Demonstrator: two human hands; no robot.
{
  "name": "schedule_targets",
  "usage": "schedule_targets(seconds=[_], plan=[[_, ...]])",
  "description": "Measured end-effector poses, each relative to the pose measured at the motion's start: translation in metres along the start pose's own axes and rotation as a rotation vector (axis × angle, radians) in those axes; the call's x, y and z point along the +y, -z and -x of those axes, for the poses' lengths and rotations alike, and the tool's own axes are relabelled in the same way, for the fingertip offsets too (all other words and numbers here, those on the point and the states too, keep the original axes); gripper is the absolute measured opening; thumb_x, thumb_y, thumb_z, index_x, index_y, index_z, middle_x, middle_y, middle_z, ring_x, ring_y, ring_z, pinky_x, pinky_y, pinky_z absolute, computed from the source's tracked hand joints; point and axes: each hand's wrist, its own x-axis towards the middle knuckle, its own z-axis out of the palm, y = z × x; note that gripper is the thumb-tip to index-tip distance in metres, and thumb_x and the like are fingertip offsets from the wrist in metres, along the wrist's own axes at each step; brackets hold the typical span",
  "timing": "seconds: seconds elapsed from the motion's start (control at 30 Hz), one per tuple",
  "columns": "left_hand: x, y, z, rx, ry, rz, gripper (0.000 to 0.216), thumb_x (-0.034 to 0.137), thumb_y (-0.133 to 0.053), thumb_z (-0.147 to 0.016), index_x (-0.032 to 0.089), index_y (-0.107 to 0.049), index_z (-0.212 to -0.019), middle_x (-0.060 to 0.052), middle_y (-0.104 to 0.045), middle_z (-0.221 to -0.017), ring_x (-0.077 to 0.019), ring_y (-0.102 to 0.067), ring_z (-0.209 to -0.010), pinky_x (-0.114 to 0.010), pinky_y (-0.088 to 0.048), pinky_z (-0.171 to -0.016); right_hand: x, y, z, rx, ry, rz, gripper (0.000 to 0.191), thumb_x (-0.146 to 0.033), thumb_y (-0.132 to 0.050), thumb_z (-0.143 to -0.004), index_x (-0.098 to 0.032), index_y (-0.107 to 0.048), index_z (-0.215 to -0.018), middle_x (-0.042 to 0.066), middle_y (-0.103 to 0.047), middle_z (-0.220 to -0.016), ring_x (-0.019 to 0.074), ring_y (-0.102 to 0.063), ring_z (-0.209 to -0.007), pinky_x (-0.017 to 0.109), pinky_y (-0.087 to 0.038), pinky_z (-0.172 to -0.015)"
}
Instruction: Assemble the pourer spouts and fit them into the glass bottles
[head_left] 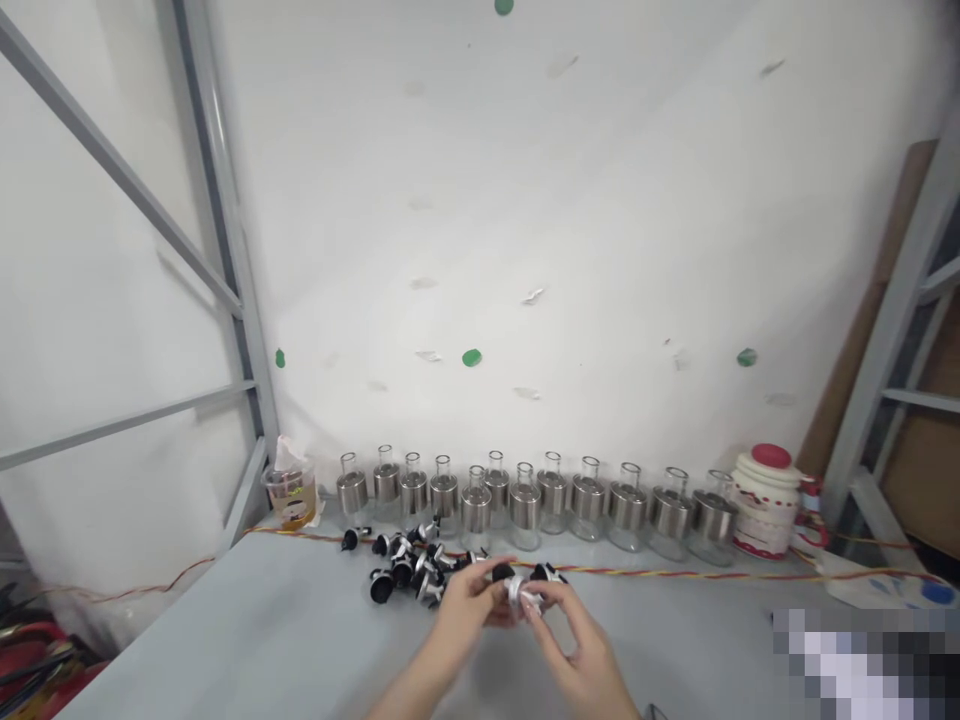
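Note:
My left hand [469,600] and my right hand [570,625] meet above the grey table [262,640], both pinching a small silver and black pourer cap [520,590] between their fingertips. Just left of the hands lies a pile of several similar black and silver caps [409,565]. Behind them a row of several clear glass bottles with steel collars [525,500] stands along the white wall, all without caps.
A plastic cup with yellow liquid [291,490] stands at the row's left end. A white jar with a red lid [766,500] stands at the right end. A red and yellow twisted cord [675,572] runs across the table. Grey metal frames flank both sides.

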Motion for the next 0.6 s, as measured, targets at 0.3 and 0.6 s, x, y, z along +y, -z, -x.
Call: schedule_targets(seconds=[0.3, 0.6], plan=[[-0.012, -0.008, 0.012, -0.013, 0.097, 0.564, 0.044, 0.028, -0.071, -0.057, 0.015, -0.062, -0.098, -0.009, -0.069, -0.076, -0.0237, -0.065, -0.071, -0.041, -0.046, -0.077, 0.008, -0.009, 0.000, 0.087, 0.186, 0.097, 0.015, -0.020, -0.053, -0.077, -0.020, -0.054, -0.092, 0.003, -0.064, -0.079, 0.0137, -0.062, -0.070, 0.020, -0.049, -0.065], [-0.009, -0.012, 0.025, -0.021, -0.180, 0.165, 0.036, 0.037, -0.062, -0.069, 0.020, -0.059, -0.100, -0.006, -0.063, -0.093, -0.0195, -0.058, -0.084, -0.032, -0.048, -0.075, 0.018, -0.009, 0.006, 0.081, 0.419, 0.234, 0.029, -0.011, -0.052, -0.075, -0.021, -0.048, -0.102, 0.005, -0.064, -0.080, 0.0188, -0.062, -0.076, 0.028, -0.051, -0.068]])
